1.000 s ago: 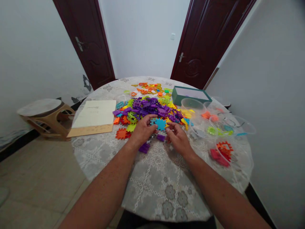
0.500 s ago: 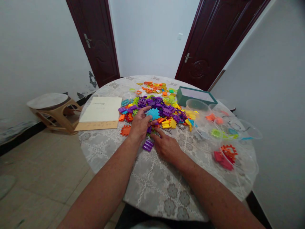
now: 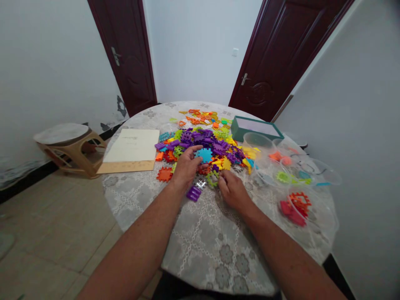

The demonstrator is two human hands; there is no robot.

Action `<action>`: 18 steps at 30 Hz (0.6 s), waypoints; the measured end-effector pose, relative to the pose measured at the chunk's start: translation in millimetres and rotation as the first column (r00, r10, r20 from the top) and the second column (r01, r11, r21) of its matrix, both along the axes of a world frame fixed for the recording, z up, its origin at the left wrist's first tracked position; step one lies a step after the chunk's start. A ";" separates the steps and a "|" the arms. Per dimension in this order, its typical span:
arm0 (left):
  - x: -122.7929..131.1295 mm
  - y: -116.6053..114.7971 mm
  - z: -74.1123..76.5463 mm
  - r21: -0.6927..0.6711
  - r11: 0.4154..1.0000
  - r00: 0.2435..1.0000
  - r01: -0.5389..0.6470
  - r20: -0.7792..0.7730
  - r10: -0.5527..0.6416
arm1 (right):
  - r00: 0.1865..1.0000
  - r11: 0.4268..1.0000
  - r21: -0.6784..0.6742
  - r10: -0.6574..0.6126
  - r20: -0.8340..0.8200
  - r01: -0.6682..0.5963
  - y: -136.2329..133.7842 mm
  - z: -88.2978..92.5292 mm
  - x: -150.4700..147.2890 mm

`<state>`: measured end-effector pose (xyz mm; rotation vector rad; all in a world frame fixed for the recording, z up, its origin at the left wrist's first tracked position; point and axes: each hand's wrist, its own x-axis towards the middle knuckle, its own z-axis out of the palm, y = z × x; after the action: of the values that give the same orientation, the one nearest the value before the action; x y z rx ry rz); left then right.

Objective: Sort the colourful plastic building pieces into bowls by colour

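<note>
My left hand [image 3: 186,167] grips a blue toothed plastic tile [image 3: 205,155] at the near edge of a big heap of coloured interlocking pieces [image 3: 206,143] on a round table [image 3: 200,233] with a lace cloth. My right hand [image 3: 231,189] rests just right of it, fingers curled down onto small pieces at the heap's front edge; what they hold is hidden. A purple ribbed piece [image 3: 194,193] lies on the cloth between my hands. An orange tile [image 3: 164,174] lies left of my left hand.
Clear plastic tubs [image 3: 283,166] with sorted orange, green and red pieces stand at the right. A green box [image 3: 258,128] sits behind them. A cream board [image 3: 131,150] lies at the left. A stool [image 3: 67,146] stands beside the table; two dark doors are behind.
My left hand carried the blue tile a little away from me, toward the heap. My right hand dipped to the purple piece, then shifted right to pieces at the heap's front edge.
</note>
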<state>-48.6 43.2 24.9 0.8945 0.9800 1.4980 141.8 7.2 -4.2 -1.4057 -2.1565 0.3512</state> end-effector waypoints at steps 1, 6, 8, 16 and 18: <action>0.5 -0.5 0.4 -0.004 1.000 1.000 0.007 -0.008 -0.007 | 0.997 0.999 -0.027 -0.033 -0.075 0.031 3.3 -1.4 2.6; 2.5 -0.5 -1.1 -0.029 0.999 0.998 0.014 -0.063 -0.016 | 0.946 0.976 -0.197 -0.150 -0.289 0.095 14.8 -6.5 12.7; 2.8 0.5 -3.9 -0.037 0.999 0.997 0.028 -0.077 -0.031 | 0.913 0.966 -0.242 -0.181 -0.365 0.095 16.5 -6.6 14.2; 3.8 0.1 -10.9 -0.032 0.995 0.984 0.098 -0.149 -0.102 | 0.748 0.961 -0.247 -0.255 -0.613 0.126 17.8 -1.6 14.2; 5.2 -0.9 -11.5 -0.028 0.993 0.980 0.114 -0.164 -0.117 | 0.732 0.962 -0.240 -0.256 -0.632 0.129 18.1 -2.1 14.8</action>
<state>-43.4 42.3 13.4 1.0579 1.0421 1.3312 156.7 25.3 -6.3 -1.3185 -1.4064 0.8422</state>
